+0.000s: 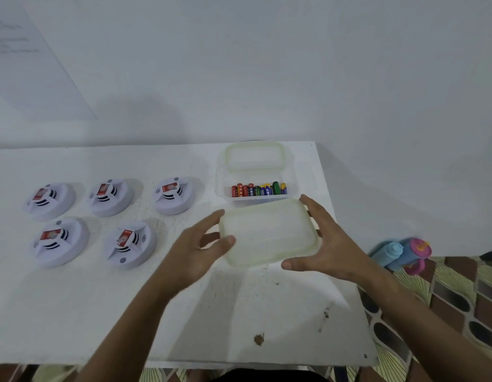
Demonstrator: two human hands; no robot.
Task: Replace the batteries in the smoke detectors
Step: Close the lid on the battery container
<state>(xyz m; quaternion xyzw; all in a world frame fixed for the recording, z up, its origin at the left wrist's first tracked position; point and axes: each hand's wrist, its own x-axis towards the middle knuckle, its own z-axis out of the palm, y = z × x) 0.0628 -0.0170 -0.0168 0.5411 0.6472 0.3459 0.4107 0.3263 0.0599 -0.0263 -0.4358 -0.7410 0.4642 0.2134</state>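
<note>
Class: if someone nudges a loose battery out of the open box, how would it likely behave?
The batteries are smooth cylinders, so one would probably roll across the flat table. They look rigid, and are likely dense for their size.

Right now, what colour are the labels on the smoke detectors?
Red, on white smoke detectors; only the head view shows them.

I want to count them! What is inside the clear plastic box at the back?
The clear plastic box holds a row of red, green, blue and yellow batteries standing along its near wall. Its lower front is covered by the pale rectangular lid.
</note>
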